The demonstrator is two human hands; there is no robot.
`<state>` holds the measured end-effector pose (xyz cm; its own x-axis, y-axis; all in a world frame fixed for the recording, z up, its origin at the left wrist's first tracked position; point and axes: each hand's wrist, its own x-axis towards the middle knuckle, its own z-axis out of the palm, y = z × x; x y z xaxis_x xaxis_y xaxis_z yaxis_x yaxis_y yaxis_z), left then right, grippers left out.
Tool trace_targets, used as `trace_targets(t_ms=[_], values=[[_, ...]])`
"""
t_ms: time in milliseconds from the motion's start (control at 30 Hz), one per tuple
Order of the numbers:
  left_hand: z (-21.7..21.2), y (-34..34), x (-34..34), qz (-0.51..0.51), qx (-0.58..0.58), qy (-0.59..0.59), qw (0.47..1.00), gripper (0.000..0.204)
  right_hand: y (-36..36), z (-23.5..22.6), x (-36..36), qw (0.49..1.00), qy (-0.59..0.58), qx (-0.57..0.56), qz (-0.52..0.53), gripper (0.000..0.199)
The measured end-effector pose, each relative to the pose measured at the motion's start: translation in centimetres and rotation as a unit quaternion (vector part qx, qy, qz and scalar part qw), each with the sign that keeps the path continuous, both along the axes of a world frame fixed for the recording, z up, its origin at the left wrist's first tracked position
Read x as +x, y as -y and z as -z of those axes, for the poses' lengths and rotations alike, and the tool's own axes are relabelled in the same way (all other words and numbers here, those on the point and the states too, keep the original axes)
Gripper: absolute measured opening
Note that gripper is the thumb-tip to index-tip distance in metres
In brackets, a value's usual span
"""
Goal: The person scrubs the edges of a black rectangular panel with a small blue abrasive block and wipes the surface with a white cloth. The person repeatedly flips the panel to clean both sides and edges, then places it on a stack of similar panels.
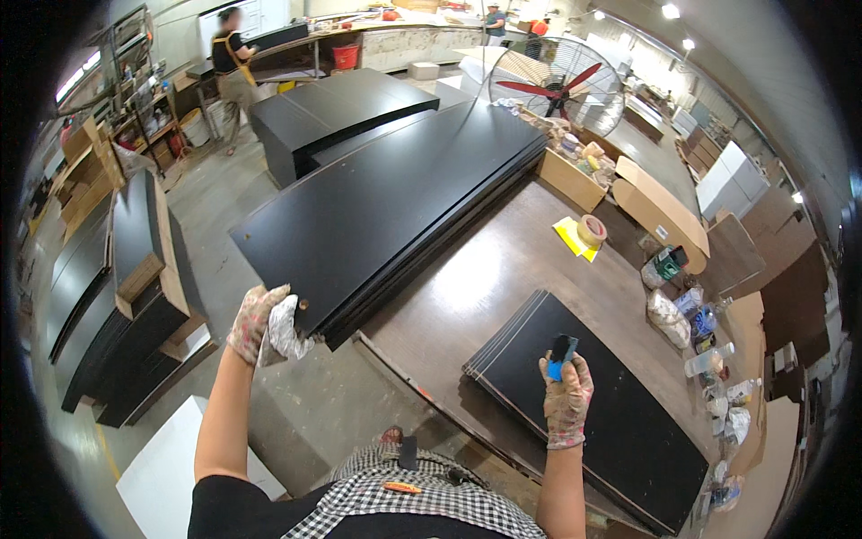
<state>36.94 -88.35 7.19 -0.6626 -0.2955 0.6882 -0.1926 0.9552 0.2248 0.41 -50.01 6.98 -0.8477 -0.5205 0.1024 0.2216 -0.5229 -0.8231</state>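
A person in patterned work gloves stands at a wide brown tabletop (485, 278) in a workshop. The left hand (260, 323) has its grip closed on the near corner of the top long black panel (386, 193), which lies on a stack of like panels jutting past the tabletop's edge. The right hand (566, 395) is raised, its grip closed around a small blue and black tool (561, 352), held above a second, shorter stack of black panels (602, 413). A roll of tape (591, 230) sits further back, near a large red-bladed fan (557, 85).
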Motion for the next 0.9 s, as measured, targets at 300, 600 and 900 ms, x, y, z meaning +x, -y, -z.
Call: trace_targets(t_ms=[300, 600, 900], values=[[-2.1, 0.3, -1.2, -0.166, 0.689, -0.09, 0.7, 0.064, -9.9, 1.2, -2.4, 0.997, -0.012, 0.003, 0.075, 0.032], [-3.2, -2.3, -3.3, -0.227, 0.613, -0.16, 0.74, 0.091, -23.3, 3.7, -4.2, 0.981, 0.044, 0.063, 0.178, 0.026], [-0.6, 1.5, -2.3, -0.212, 0.667, -0.206, 0.684, 0.088, -27.7, 5.7, -5.2, 0.975, 0.071, 0.094, 0.188, 0.031]])
